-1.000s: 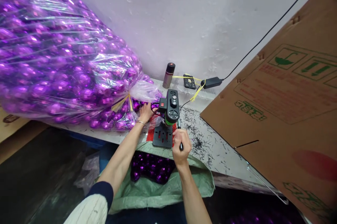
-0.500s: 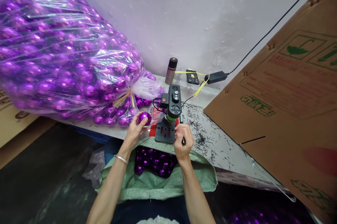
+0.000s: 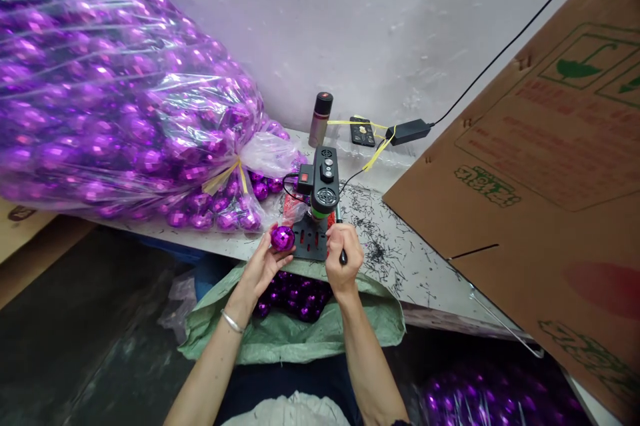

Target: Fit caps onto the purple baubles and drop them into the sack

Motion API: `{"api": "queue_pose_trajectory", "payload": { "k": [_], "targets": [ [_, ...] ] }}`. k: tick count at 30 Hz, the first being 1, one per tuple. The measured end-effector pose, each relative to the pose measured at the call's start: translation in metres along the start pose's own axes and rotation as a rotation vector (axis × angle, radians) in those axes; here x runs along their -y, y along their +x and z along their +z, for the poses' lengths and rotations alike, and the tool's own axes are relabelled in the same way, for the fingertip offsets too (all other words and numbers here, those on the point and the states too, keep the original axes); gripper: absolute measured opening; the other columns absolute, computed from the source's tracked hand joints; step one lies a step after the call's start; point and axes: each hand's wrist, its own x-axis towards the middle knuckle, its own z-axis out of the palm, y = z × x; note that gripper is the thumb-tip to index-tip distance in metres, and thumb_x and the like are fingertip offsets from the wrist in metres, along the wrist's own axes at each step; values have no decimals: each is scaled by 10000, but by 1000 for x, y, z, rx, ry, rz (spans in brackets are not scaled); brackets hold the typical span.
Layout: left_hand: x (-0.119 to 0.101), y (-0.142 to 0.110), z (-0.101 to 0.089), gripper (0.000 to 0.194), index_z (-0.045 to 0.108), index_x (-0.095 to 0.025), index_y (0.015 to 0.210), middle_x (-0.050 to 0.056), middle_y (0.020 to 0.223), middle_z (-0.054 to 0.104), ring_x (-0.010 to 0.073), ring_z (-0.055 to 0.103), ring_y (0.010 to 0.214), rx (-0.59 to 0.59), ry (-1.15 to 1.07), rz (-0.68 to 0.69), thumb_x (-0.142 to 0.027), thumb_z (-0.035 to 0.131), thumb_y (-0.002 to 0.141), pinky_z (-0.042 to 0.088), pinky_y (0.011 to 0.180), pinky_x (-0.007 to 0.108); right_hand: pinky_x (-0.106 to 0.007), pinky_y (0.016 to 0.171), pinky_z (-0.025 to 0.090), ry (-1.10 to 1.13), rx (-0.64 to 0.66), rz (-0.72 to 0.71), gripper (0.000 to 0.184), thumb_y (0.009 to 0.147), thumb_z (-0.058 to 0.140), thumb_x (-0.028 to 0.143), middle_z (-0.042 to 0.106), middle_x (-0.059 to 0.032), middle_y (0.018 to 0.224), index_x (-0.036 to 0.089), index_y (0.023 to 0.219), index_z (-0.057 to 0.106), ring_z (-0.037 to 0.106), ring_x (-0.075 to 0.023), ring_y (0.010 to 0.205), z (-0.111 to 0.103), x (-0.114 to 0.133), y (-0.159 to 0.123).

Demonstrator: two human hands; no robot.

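My left hand [image 3: 265,265] is closed round a shiny purple ball [image 3: 283,237], held just left of the black base plate [image 3: 309,243] of a small bench drill [image 3: 324,185]. My right hand [image 3: 343,259] is wrapped round the drill's black lever handle [image 3: 343,257] on the machine's right side. The drill stands at the table's front edge on a red sheet. Below both hands a green woven sack [image 3: 295,333] lies open with several purple balls [image 3: 295,296] inside.
A huge clear plastic bag of purple balls [image 3: 110,106] fills the left of the white table [image 3: 400,259]. A flask [image 3: 320,119], a remote [image 3: 362,132] and a power adapter [image 3: 405,132] sit by the wall. A big cardboard sheet [image 3: 540,179] leans at right. Black shavings [image 3: 375,239] litter the tabletop.
My left hand reached to the loose balls by the big bag, picked one up and brought it back down to the drill's base. My right hand stayed on the lever.
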Motion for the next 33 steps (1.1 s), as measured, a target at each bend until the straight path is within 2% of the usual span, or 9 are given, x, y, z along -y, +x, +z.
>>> {"api": "queue_pose_trajectory", "payload": {
  "k": [4,8,11,15,18,21,24,29,33],
  "targets": [
    [4,14,-3,490,608,-257,1346,65,1080,769,178,759,845,-99,83,27,-395,751,897,618,743,283,-278,633,443,-3,14,5,262,986,445,119,566,8,737,222,757,519,569,-132,688,-2,0,0],
    [13,29,2,513,701,-176,1176,89,1107,764,208,731,991,-173,325,225,-381,876,739,577,913,315,-289,650,457,-18,28,0,273,988,432,129,582,1,738,222,748,525,579,-141,694,-3,0,1],
    [19,37,10,579,690,-192,1208,92,1152,753,253,708,1077,-159,624,394,-376,892,697,529,1028,397,-287,652,460,-29,29,-12,265,986,432,119,583,3,737,221,763,534,579,-139,690,-4,0,1],
    [23,42,17,534,686,-219,1222,108,1158,736,324,671,1135,-108,1091,572,-430,842,757,492,1073,497,-283,646,463,-40,40,-26,253,981,438,103,590,1,749,220,781,537,582,-135,691,-5,0,1],
    [24,47,20,527,667,-231,1263,125,1190,700,337,655,1151,-33,1256,672,-423,812,794,505,1053,496,-292,644,469,-52,54,-30,254,982,438,110,600,-6,751,220,780,546,593,-144,698,-5,0,0],
    [24,52,23,553,640,-226,1310,128,1192,670,328,658,1116,13,1320,688,-365,803,800,527,1011,483,-288,640,468,-58,50,-26,249,982,441,108,604,-6,755,219,788,552,596,-141,701,-6,0,0],
    [23,54,22,578,617,-216,1341,127,1221,657,325,638,1163,42,1327,677,-334,794,804,510,1042,483,-279,625,460,-63,47,-23,252,984,445,104,602,-5,758,219,782,542,593,-133,696,-6,1,0],
    [15,56,21,608,611,-182,1367,151,1249,649,339,620,1198,102,1366,604,-342,782,806,490,1064,489,-285,622,462,-75,56,-32,269,990,432,111,597,-7,751,222,764,526,587,-134,688,-7,0,-1],
    [13,61,24,609,614,-215,1366,124,1193,673,341,623,1164,131,1383,580,-350,787,798,495,1035,485,-287,614,460,-73,61,-35,262,988,436,115,604,-13,757,222,769,531,594,-139,695,-7,0,-1]
  ]
}}
